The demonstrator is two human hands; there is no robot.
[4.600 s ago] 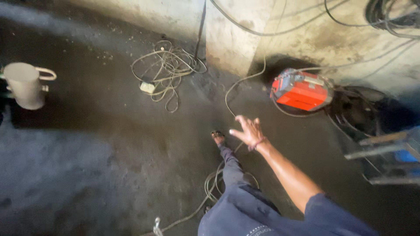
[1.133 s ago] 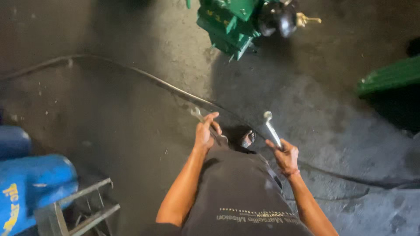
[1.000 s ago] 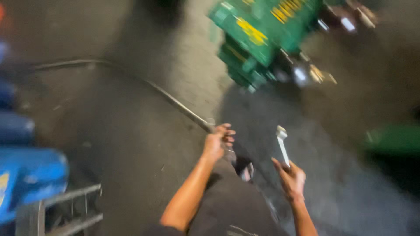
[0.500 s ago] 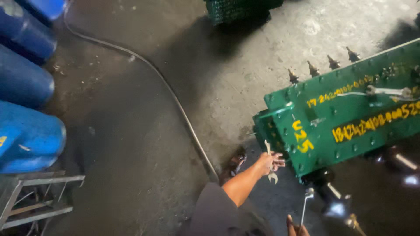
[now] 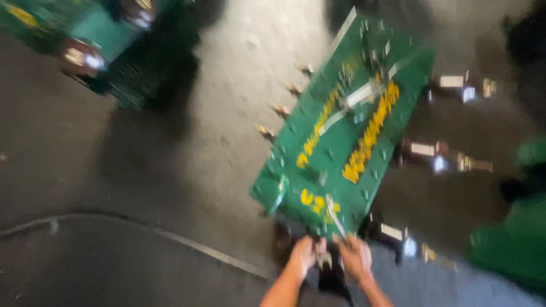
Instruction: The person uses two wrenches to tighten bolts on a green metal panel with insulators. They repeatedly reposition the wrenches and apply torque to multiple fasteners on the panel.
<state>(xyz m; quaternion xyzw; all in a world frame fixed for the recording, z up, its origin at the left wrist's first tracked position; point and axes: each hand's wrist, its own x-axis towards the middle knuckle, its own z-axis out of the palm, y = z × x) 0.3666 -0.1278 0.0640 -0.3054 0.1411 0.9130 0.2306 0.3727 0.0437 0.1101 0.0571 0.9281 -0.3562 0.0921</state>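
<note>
Green metal transformer tank, a flat-topped box with yellow painted markings and studs along one edge, is lying on the grey concrete floor in the head view, the only view there is. Its long axis is running from the lower left, near the person, up to the upper right, away from them. The near short end is sitting just ahead of both hands, so the tank is lying straight forward from them.

The left hand and the right hand are meeting close together at that near end. The right hand is curling around a slim silver wrench, whose shaft is pointing up onto the tank's lid. The left hand is looking closed over something small and metallic between the two hands, but motion blur is hiding what it is, so its grip cannot be judged with confidence. Both hands are about equally near the tank's edge.

Pale porcelain bushings with brass tips are sticking out from the tank's right side. A second green unit is standing well apart at the upper left, and a dark cable is crossing the floor to the left of the forearms. Everything is smeared by camera movement, and the wrists are cut off by the lower edge.
</note>
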